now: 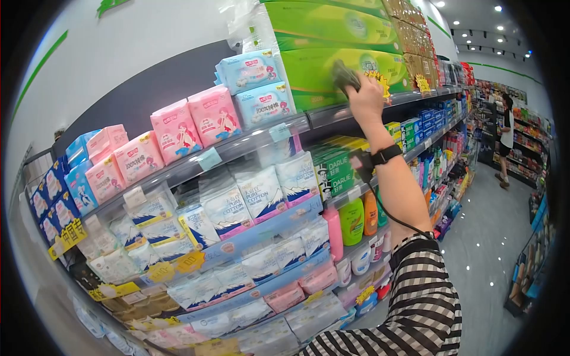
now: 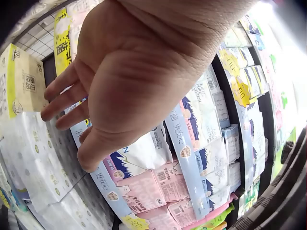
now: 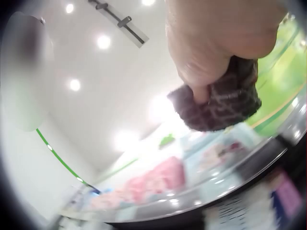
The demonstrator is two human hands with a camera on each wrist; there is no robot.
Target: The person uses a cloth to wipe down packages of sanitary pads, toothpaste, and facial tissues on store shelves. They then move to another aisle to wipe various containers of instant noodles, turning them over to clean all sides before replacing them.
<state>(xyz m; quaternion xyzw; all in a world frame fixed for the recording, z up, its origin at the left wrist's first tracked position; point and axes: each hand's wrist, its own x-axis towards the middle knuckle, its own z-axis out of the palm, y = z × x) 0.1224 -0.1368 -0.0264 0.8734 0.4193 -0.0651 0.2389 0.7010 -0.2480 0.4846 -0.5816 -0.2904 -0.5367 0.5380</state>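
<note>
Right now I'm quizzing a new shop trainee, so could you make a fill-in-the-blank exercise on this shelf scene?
1. The right hand grips a dark ____.
2. The large packs on the top shelf by that hand are ____ in colour.
3. The left hand, fingers straight, holds ____.
Missing: cloth; green; nothing.

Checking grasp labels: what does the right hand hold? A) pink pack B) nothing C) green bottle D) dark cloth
D: the right hand grips a dark cloth, raised against the green packs on the top shelf; the right wrist view shows the fingers curled round it.
</note>
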